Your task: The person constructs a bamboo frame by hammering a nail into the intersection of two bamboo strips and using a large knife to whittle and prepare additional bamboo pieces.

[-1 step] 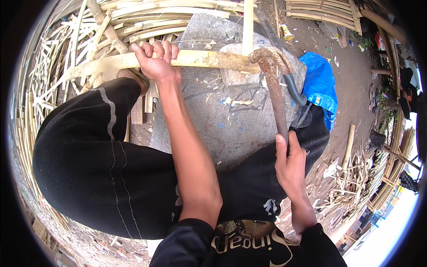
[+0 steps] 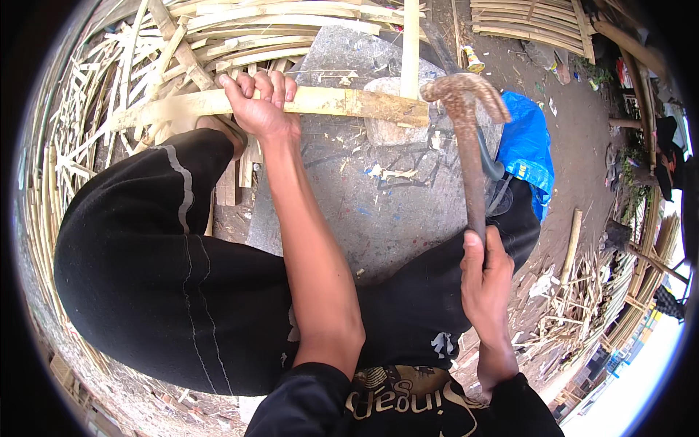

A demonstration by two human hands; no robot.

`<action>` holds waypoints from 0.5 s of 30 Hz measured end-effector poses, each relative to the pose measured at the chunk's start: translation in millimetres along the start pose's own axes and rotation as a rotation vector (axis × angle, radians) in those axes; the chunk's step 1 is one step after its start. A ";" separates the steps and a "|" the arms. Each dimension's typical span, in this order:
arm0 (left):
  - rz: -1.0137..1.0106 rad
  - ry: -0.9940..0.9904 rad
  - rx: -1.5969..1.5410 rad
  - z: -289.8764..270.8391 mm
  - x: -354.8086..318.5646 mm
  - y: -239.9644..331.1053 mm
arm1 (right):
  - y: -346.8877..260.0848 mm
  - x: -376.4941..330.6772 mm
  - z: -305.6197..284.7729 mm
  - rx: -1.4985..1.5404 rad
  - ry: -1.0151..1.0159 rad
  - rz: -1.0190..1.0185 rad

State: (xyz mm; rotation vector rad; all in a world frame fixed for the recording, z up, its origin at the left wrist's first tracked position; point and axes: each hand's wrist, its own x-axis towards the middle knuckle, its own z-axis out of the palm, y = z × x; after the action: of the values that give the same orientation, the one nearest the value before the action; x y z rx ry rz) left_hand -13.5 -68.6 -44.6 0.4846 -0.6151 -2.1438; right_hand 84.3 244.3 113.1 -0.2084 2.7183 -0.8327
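My left hand (image 2: 265, 105) is closed around a flat split bamboo strip (image 2: 328, 101) that lies crosswise in front of me. Its right end rests over a pale stone-like block (image 2: 382, 135) on a grey board (image 2: 349, 204). In my right hand (image 2: 486, 280) is the lower handle of a rusty claw hammer (image 2: 466, 138). The hammer head is just right of the strip's end, apart from it. A second pale bamboo strip (image 2: 410, 51) runs away from me, its near end meeting the first strip above the block.
Many bamboo strips (image 2: 255, 36) are heaped at the far left. A blue plastic sheet (image 2: 526, 138) lies beside my right knee, next to a dark curved bar (image 2: 494, 164). Wood shavings (image 2: 389, 173) dot the board. Bamboo scraps (image 2: 582, 291) litter the ground at right.
The hammer head has moved right, off the end of the bamboo strip. My right hand has shifted slightly right and nearer to me. The left hand's grip looks the same.
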 end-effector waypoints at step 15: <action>-0.016 0.033 -0.029 13.0 -4.1 0.4 | 16.1 0.0 25.7 -0.138 0.103 0.052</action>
State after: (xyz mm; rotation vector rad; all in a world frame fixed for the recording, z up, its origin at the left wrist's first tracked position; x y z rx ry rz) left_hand -17.8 -62.1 -33.4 0.5089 -0.5626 -2.1523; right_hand 91.6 244.1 83.6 -0.1260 2.8674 -0.6592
